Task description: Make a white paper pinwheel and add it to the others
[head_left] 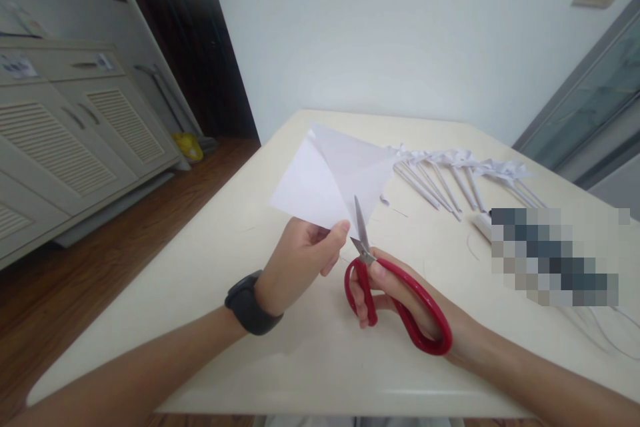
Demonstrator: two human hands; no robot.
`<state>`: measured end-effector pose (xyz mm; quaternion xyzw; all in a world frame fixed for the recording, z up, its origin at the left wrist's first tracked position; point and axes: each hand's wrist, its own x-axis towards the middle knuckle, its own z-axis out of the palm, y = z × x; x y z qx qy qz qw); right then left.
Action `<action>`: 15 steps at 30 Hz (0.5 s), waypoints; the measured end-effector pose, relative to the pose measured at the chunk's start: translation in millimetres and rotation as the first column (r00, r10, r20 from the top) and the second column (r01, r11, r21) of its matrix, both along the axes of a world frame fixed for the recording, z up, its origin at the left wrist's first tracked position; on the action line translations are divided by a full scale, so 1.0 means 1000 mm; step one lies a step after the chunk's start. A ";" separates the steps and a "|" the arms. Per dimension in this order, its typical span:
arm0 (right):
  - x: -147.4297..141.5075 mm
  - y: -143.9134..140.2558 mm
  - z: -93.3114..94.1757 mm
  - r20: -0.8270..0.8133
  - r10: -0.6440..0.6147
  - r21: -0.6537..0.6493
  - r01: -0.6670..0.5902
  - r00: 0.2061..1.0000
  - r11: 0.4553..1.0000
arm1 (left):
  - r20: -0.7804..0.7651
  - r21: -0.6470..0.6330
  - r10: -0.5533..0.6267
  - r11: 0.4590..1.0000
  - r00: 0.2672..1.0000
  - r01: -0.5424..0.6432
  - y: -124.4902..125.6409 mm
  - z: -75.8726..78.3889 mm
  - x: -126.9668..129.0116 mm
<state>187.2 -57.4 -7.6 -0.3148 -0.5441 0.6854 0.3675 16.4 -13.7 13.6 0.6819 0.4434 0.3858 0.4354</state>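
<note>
A white sheet of paper (305, 177) with a crease across it is pinched at its lower edge by my left hand (315, 243), which wears a black band on the wrist. My right hand (387, 287) has its fingers through the handles of red-handled scissors (423, 300). The scissor blades are spread apart, pointing up at the paper's lower right corner. One blade lies over the paper's face; whether the other is behind it I cannot tell.
Several white paper pinwheels (453, 163) on rolled paper sticks lie in a row at the back right of the cream table (225, 353). A blurred-out object (555, 257) with thin cords lies at the right. A white wall (380, 33) stands behind.
</note>
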 end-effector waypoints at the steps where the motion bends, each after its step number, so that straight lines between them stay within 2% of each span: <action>1: 0.000 0.000 0.000 0.002 0.003 -0.001 -0.003 1.000 1.000 | 0.001 0.001 -0.003 1.000 1.000 0.003 0.000 0.000 0.000; 15: 0.000 0.002 0.001 0.049 0.010 -0.002 -0.010 0.999 1.000 | -0.002 0.003 0.003 1.000 1.000 -0.003 0.000 -0.001 0.000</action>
